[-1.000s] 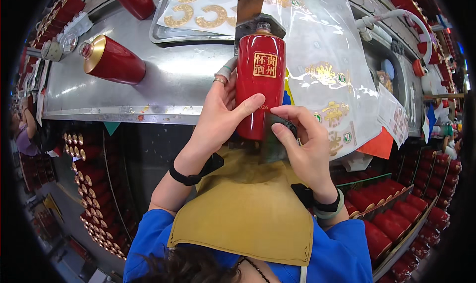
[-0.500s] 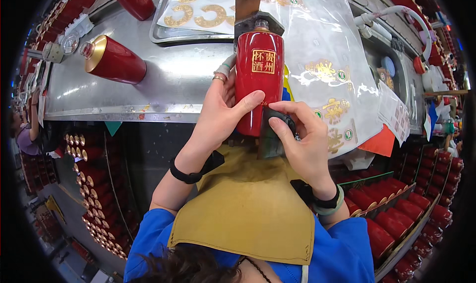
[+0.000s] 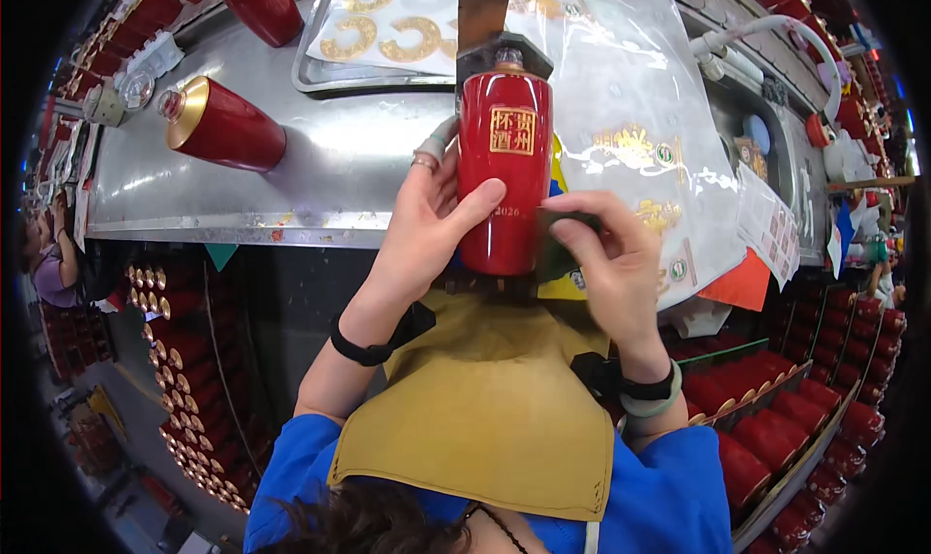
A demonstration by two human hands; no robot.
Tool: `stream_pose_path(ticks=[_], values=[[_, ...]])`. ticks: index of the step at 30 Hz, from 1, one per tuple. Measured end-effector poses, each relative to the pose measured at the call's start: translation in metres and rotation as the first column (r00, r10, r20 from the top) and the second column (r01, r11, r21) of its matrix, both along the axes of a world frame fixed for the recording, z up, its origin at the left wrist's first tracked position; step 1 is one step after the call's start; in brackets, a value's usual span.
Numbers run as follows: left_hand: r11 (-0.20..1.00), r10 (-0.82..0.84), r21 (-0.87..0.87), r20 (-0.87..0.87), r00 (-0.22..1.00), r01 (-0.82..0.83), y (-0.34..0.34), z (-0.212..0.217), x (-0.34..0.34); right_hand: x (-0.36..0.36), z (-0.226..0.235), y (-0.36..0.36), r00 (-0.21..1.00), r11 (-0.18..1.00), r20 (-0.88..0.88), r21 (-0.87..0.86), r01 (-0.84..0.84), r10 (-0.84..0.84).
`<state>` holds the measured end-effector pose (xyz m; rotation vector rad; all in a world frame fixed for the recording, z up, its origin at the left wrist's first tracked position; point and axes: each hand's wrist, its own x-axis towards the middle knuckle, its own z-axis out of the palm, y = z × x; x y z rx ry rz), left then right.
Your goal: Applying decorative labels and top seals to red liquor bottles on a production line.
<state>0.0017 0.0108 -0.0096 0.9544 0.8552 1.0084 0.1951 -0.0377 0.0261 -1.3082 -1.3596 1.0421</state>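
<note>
Red bottle (image 3: 504, 180): where is it now, please?

It is between my two hands, just beyond my apron (image 3: 475, 418), and its neck points away from me. The gold square (image 3: 512, 130) on its front faces up to my eyes.

How does your left hand (image 3: 427, 214) hold it?

From the bottle's left side, with a narrow, firm grip. My thumb lies across the lower front, and the other fingers go around behind, where they are partly hidden.

And your right hand (image 3: 621, 248)?

That one is at the lower right of the bottle. Thumb and forefinger pinch a thin dark piece (image 3: 558, 248) close beside the bottle's edge. It is blurred, so I cannot say if it touches the glossy side.

What else is around the bottle?

Well to its left, a second bottle (image 3: 233, 132) is on the steel table (image 3: 339, 166). Beyond it to the left is a tray (image 3: 320, 81) with golden rings (image 3: 347, 38). To its right lies a clear sheet (image 3: 621, 88) with gold prints.
</note>
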Motion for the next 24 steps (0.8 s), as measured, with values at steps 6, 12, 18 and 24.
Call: stream_pose_path(ticks=[6, 12, 18, 24], values=[[0.991, 0.011, -0.134, 0.068, 0.998, -0.002, 0.003, 0.002, 0.001, 0.014, -0.003, 0.040, 0.999, 0.999, -0.036, -0.041, 0.015, -0.016], [0.992, 0.059, -0.108, -0.003, 0.998, -0.059, -0.001, 0.004, 0.005, -0.011, -0.033, 0.056, 0.928, 0.946, -0.343, -0.322, 0.028, -0.144], [0.993, 0.069, -0.102, 0.021, 0.997, -0.067, 0.000, 0.004, 0.006, -0.012, -0.034, 0.056, 0.931, 0.945, -0.331, -0.324, 0.042, -0.155], [0.991, 0.079, -0.107, 0.020, 0.997, -0.076, -0.001, 0.004, 0.006, -0.011, -0.036, 0.056, 0.927, 0.948, -0.341, -0.315, 0.043, -0.155]])
